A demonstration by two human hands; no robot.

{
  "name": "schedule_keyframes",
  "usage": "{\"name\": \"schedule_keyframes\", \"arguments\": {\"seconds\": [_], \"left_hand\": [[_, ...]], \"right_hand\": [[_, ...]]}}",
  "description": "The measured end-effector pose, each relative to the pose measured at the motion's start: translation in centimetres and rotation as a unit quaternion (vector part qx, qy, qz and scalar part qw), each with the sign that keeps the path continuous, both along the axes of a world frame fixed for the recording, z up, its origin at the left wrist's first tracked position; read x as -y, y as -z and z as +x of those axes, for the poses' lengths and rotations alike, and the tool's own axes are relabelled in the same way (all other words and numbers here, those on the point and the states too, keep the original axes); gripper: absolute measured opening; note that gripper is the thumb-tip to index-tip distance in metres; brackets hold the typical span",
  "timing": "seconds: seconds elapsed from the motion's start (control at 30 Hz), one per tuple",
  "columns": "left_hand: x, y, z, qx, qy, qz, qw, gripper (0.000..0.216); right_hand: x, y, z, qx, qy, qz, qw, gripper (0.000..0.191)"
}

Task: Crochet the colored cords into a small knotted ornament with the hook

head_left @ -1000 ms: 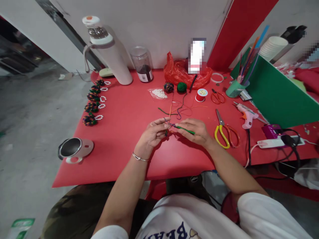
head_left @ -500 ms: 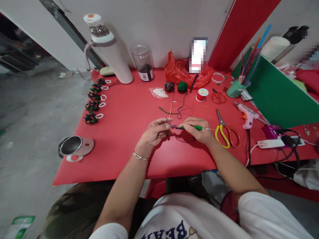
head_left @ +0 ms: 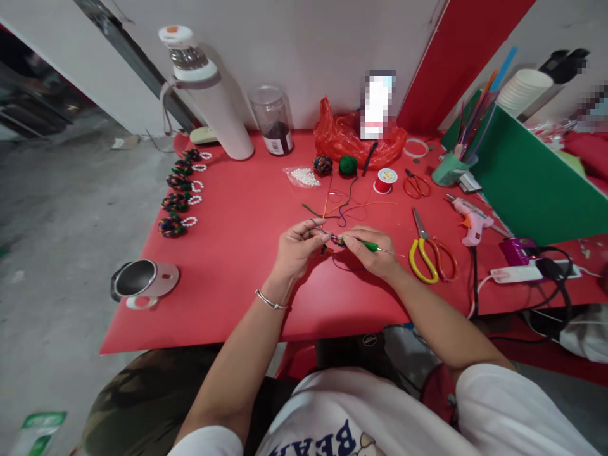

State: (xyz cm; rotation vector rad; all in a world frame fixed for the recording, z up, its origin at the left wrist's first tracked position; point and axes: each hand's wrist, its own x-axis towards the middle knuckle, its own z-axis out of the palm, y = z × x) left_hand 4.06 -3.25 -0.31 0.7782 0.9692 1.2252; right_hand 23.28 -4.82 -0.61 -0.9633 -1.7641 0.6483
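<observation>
My right hand is closed round a crochet hook with a green handle, its thin metal end sticking out to the right. Between the two hands is a small piece of multicoloured crochet work. My left hand pinches the work's left side, with yarn running over its raised fingers. That strand leads up to a dark multicoloured yarn ball. Beside it sits a green yarn ball. The hook's tip is hidden at the fingers.
Yellow-handled scissors lie right of my right hand, near a pink glue gun. A red thread spool and a bag of white beads lie beyond. A mug stands left, below several yarn pieces with bead loops.
My left hand has shifted slightly right and up. The crochet hook has tilted, its right end now lower, and the crochet work has turned between my fingers.
</observation>
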Motion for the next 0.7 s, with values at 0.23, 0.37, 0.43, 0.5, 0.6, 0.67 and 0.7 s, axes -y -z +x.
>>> {"name": "schedule_keyframes", "arguments": {"seconds": [0.23, 0.37, 0.43, 0.5, 0.6, 0.67, 0.7], "left_hand": [[0.3, 0.5, 1.0, -0.022, -0.029, -0.009, 0.999, 0.046], [0.6, 0.3, 1.6, 0.044, -0.017, -0.054, 0.997, 0.048], [0.6, 0.1, 1.6, 0.067, 0.000, -0.069, 0.995, 0.048], [0.6, -0.1, 1.4, 0.090, 0.016, -0.073, 0.993, 0.046], [0.4, -0.2, 0.8, 0.131, 0.057, -0.096, 0.985, 0.041], [0.3, -0.3, 0.2, 0.148, 0.090, -0.117, 0.978, 0.039], [0.2, -0.3, 0.0, 0.149, 0.104, -0.124, 0.976, 0.039]], "right_hand": [[0.1, 0.9, -0.7, 0.104, 0.059, 0.174, 0.977, 0.017], [0.3, 0.8, -1.0, 0.183, 0.101, 0.223, 0.952, 0.016], [0.3, 0.7, -1.1, 0.188, 0.107, 0.220, 0.951, 0.016], [0.2, 0.7, -1.1, 0.169, 0.098, 0.229, 0.954, 0.017], [-0.2, 0.7, -0.7, 0.127, 0.050, 0.251, 0.958, 0.020], [-0.5, 0.7, -0.3, 0.105, 0.008, 0.245, 0.964, 0.024], [-0.7, 0.7, -0.1, 0.098, -0.012, 0.236, 0.967, 0.025]]}}
